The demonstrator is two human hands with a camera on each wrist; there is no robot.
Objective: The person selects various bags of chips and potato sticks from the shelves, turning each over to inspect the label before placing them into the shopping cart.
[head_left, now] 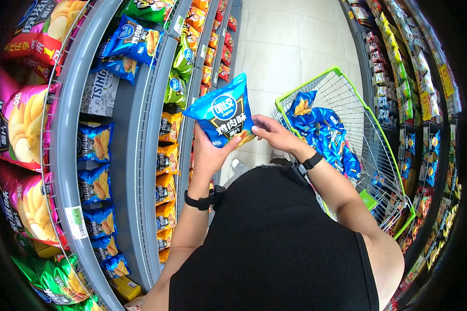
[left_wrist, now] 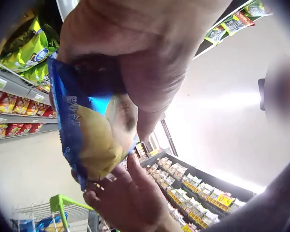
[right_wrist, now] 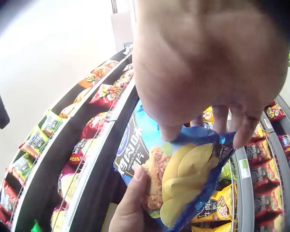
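A blue bag of potato chips [head_left: 224,111] is held up in front of the chest, its printed front facing the head camera. My left hand [head_left: 211,154] grips its lower left part, with the thumb lying across the front. At the bag's right edge, my right hand [head_left: 279,136] pinches it between thumb and fingers. In the right wrist view, the chip bag [right_wrist: 186,179] shows its chicken and chip picture, and the left thumb [right_wrist: 133,195] presses on the front. The left wrist view has the right hand [left_wrist: 135,198] at the bag's lower end.
A green-rimmed shopping cart [head_left: 339,72] stands to the right with several blue chip bags [head_left: 321,129] inside. Shelves on the left carry blue bags [head_left: 96,184], orange bags [head_left: 167,158] and large pink bags [head_left: 28,116]. More snack shelves [head_left: 423,129] line the aisle's right side.
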